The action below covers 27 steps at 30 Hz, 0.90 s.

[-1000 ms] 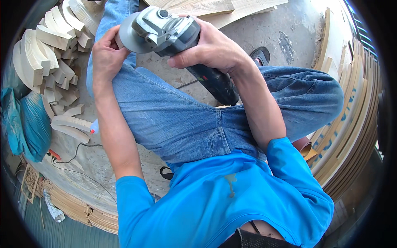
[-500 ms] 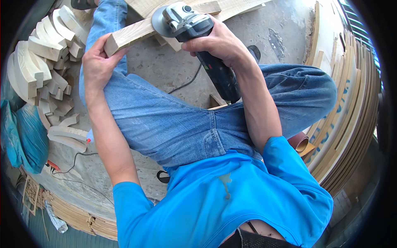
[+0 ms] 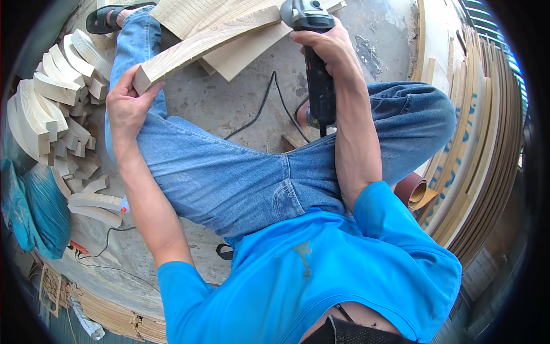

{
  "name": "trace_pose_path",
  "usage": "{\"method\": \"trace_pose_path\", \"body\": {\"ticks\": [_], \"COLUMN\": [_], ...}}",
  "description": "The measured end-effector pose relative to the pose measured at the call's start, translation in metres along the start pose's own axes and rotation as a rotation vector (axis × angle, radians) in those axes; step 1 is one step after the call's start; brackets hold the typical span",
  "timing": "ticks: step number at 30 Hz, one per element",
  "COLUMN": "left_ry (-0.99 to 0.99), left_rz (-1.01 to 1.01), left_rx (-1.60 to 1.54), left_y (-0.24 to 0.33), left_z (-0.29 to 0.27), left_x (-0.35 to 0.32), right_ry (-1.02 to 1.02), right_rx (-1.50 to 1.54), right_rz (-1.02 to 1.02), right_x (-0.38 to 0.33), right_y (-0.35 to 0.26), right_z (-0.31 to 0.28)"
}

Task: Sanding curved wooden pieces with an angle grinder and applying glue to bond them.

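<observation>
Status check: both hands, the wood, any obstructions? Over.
Left hand gripping wooden piece, near end. Right hand holding angle grinder by piece's far end; contact unclear. Cord looped between legs.

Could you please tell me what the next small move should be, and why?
I would probably ease the angle grinder a little along the wooden piece toward the left hand, since its disc is at the far end and that hand holds the near end.
</observation>
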<state>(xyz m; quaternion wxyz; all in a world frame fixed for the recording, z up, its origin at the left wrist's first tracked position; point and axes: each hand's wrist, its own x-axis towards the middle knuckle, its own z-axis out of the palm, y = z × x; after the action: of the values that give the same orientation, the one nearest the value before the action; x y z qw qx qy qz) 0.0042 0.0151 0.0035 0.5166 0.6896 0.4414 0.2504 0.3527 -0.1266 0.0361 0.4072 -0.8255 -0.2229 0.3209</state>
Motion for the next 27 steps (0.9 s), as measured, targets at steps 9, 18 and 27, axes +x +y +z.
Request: {"method": "trace_pose_path", "body": {"ticks": [9, 18, 27], "left_ry": [0.023, -0.01, -0.022], "left_rz": [0.003, -0.012, -0.004], "left_rx": [-0.029, -0.084, -0.043], "left_y": [-0.002, 0.002, 0.005], "left_z": [0.001, -0.001, 0.002], "left_x": [0.003, -0.003, -0.004], "right_ry": [-0.547, -0.807, -0.804], "right_rx": [0.345, 0.321, 0.235], "right_rz": [-0.124, -0.23, -0.207], "right_x": [-0.034, -0.061, -0.053], "right_y": [-0.013, -0.043, -0.043], "right_z": [0.025, 0.077, 0.08]}}
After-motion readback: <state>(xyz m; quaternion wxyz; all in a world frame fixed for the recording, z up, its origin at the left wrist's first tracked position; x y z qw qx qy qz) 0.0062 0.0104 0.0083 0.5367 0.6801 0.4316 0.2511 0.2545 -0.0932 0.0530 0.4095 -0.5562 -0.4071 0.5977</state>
